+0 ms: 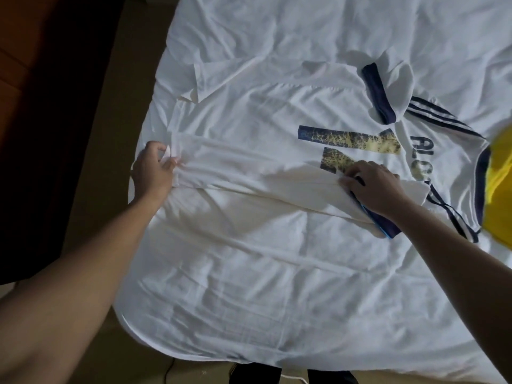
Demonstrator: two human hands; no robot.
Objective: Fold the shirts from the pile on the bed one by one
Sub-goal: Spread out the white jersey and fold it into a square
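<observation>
Barely begun: my left grip (155, 167) and right grip (374, 187) pinch the white shirt (249, 115) mid-fold; yellow shirt (498, 167) waits, three o'clock.

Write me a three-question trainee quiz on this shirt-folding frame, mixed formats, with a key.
1. True or false: the white jersey lies with its printed number facing up.
2. What does the left hand grip? A) the jersey's hem end; B) the jersey's collar; C) a pillow.
3. Fill in: the garment at the frame's right edge is coloured ____.
Key: 1 true; 2 A; 3 yellow.
</observation>
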